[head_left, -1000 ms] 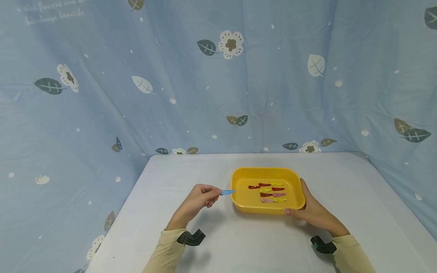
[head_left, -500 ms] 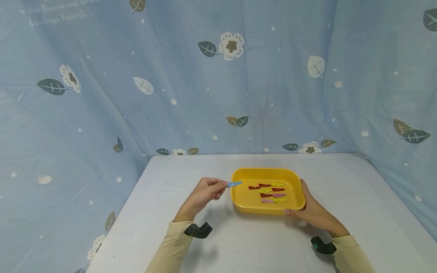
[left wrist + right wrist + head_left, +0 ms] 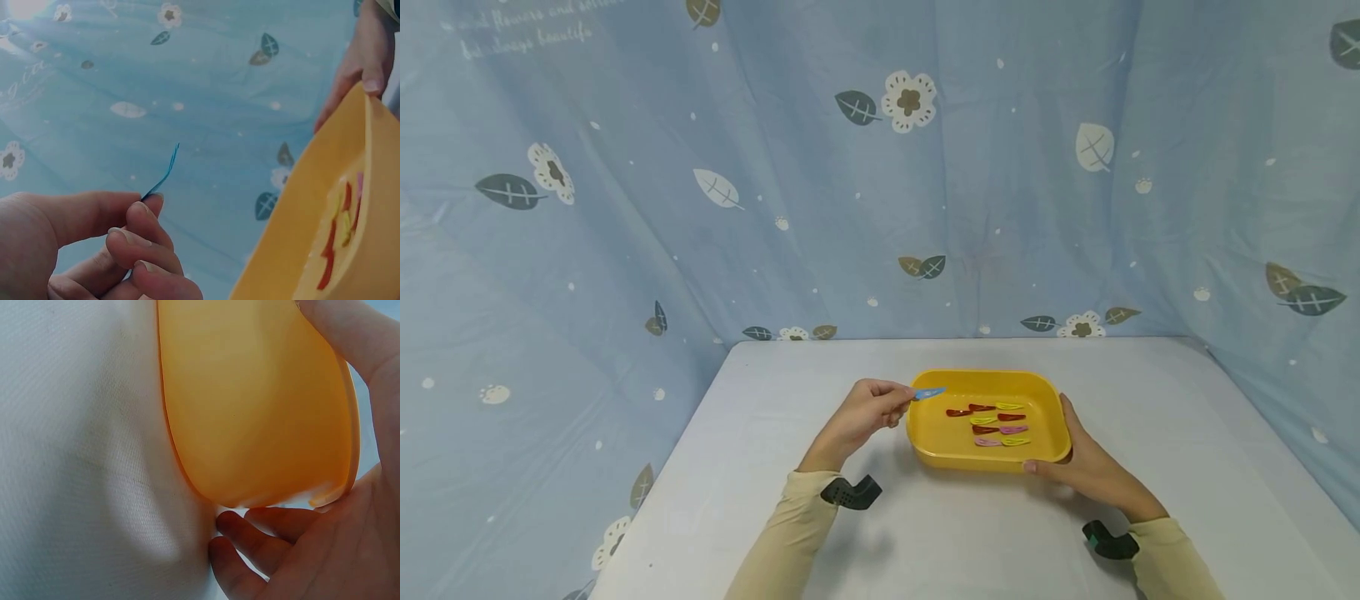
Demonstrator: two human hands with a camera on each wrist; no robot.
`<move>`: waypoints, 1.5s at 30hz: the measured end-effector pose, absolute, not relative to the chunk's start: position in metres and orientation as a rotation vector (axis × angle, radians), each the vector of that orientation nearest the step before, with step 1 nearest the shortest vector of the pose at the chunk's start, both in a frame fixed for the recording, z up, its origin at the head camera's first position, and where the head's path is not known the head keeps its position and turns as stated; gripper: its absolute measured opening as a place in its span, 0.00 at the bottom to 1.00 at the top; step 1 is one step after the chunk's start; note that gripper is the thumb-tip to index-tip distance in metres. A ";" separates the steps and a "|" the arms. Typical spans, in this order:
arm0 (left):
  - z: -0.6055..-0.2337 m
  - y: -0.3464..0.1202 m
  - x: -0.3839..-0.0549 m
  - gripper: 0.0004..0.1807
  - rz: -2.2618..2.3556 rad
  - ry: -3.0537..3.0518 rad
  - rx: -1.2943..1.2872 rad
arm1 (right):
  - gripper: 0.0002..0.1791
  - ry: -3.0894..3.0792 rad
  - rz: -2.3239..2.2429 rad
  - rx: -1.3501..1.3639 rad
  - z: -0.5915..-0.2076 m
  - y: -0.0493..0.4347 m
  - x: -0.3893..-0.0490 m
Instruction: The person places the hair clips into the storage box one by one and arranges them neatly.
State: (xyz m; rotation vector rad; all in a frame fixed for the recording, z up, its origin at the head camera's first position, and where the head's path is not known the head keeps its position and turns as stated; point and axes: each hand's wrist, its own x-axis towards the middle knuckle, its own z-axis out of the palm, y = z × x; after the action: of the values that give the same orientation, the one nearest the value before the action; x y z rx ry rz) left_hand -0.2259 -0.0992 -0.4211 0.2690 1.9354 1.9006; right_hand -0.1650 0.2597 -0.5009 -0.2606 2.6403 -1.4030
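Observation:
My left hand [image 3: 868, 414] pinches a blue hair clip [image 3: 929, 393] between thumb and forefinger, over the left rim of a yellow tray [image 3: 940, 459]. In the left wrist view the blue clip [image 3: 167, 174] shows edge-on, its tip pointing up. My right hand [image 3: 1093, 468] grips the tray's right end, thumb at the near corner and fingers round the side. The right wrist view shows that hand [image 3: 325, 550] with its fingers curled about the yellow wall [image 3: 250, 419]. Inside the tray lie several hair clips in short rows: red [image 3: 986, 430], yellow [image 3: 1010, 407] and pink [image 3: 988, 442].
The tray stands on a table with a white cloth [image 3: 955, 533]. A blue curtain [image 3: 1015, 192] printed with leaves and flowers hangs behind the table and along its sides. Each wrist carries a dark camera mount, such as the left one [image 3: 852, 492].
My left hand has moved right and away from me with the blue hair clip, from beside the tray to over its left rim. The right hand and the tray stay put.

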 end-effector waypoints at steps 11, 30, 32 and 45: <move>-0.421 -0.083 -0.237 0.12 1.869 1.936 0.265 | 0.75 2.648 -1.385 -0.247 -0.501 0.260 -0.166; -0.431 -0.062 -0.255 0.12 1.811 1.978 0.229 | 0.75 2.637 -1.383 -0.234 -0.500 0.260 -0.165; -0.432 -0.060 -0.256 0.12 1.806 1.980 0.228 | 0.75 2.638 -1.377 -0.231 -0.501 0.260 -0.166; -0.439 -0.051 -0.260 0.14 1.749 2.037 0.238 | 0.75 2.637 -1.346 -0.203 -0.501 0.260 -0.166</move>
State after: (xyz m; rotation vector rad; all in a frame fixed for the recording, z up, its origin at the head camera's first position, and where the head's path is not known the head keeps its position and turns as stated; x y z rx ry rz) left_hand -0.2602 -0.0515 -0.4389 0.2384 2.0369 1.7485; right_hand -0.1665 0.2604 -0.5014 -0.2027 2.6375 -1.3461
